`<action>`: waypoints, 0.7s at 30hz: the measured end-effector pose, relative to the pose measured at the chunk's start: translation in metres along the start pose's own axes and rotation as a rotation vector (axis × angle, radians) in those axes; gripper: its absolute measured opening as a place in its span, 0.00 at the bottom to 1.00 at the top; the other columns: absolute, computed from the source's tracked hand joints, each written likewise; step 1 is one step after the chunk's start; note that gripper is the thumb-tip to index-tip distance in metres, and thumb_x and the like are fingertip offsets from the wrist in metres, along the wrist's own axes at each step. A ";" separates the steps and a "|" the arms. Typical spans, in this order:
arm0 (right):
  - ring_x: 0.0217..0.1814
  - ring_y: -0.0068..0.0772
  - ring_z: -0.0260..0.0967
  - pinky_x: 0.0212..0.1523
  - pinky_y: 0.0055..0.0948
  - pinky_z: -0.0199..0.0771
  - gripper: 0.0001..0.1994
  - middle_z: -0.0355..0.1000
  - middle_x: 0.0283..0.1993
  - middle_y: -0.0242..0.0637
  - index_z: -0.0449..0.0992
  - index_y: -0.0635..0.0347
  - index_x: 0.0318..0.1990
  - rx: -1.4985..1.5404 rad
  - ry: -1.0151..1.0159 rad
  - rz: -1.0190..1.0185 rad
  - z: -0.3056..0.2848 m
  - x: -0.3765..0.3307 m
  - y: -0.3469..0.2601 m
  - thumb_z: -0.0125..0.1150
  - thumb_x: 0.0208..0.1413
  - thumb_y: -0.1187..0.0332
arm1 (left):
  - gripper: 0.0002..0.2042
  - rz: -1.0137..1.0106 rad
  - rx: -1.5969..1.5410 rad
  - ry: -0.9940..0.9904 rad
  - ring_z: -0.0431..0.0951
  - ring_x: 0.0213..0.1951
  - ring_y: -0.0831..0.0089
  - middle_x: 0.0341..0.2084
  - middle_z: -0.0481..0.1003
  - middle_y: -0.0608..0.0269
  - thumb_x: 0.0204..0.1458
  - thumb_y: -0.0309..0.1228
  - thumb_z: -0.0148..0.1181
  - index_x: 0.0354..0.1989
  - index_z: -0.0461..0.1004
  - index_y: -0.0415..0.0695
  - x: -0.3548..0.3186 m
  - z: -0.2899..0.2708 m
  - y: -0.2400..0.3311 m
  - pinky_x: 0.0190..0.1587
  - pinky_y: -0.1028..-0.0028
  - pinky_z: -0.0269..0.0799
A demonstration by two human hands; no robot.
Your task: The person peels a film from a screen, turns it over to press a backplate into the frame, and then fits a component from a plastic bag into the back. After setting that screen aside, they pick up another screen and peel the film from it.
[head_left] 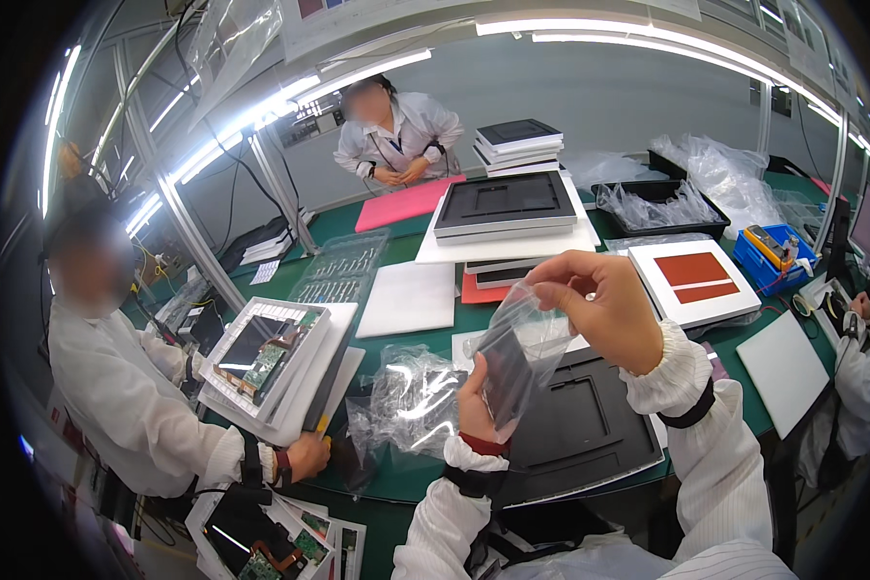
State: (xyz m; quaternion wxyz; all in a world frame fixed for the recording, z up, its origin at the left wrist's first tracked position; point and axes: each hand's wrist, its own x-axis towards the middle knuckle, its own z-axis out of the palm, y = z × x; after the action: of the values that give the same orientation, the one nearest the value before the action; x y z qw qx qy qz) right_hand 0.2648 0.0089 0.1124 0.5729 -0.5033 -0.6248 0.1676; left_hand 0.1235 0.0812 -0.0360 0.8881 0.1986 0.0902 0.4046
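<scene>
Glossy clear plastic bag (pixel 549 336), crinkled shiny plastic wrap (pixel 414 396), smooth matt black panel (pixel 556 454), cloth sleeve (pixel 720 474)

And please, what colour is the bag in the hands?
The bag is clear and colourless, best in the head view.

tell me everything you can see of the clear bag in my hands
The clear bag is thin, glossy, crinkled film, plastic by its look. It slants above the black panel, a dark flat piece showing through it. The left hand holds its lower left side; the right hand pinches its upper end.
</scene>
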 end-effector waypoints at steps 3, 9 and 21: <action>0.25 0.16 0.65 0.29 0.15 0.66 0.08 0.73 0.27 0.32 0.74 0.66 0.39 -0.048 0.047 -0.024 -0.011 -0.007 0.004 0.58 0.51 0.75 | 0.16 0.048 0.051 0.098 0.76 0.38 0.63 0.40 0.74 0.57 0.55 0.38 0.50 0.47 0.68 0.41 -0.007 0.010 0.002 0.44 0.66 0.71; 0.47 0.33 0.66 0.45 0.33 0.71 0.34 0.63 0.45 0.39 0.47 0.61 0.61 0.557 -0.171 0.673 -0.011 -0.036 0.078 0.59 0.52 0.60 | 0.19 -0.158 0.107 -0.206 0.70 0.49 0.58 0.46 0.70 0.53 0.54 0.30 0.50 0.54 0.62 0.38 -0.015 -0.008 0.008 0.55 0.59 0.62; 0.43 0.23 0.65 0.44 0.26 0.66 0.17 0.67 0.40 0.37 0.67 0.65 0.46 0.698 -0.157 0.604 -0.009 -0.129 0.077 0.59 0.53 0.65 | 0.17 0.398 0.546 0.132 0.72 0.34 0.72 0.34 0.71 0.60 0.46 0.14 0.56 0.45 0.65 0.39 -0.043 0.004 -0.035 0.40 0.74 0.70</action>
State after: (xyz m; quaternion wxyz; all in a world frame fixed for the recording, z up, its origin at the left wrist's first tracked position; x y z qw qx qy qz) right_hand 0.2855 -0.0665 -0.0165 0.5845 -0.4257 -0.3982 0.5645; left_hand 0.1203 0.0267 -0.0477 0.6979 0.4162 0.2118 0.5430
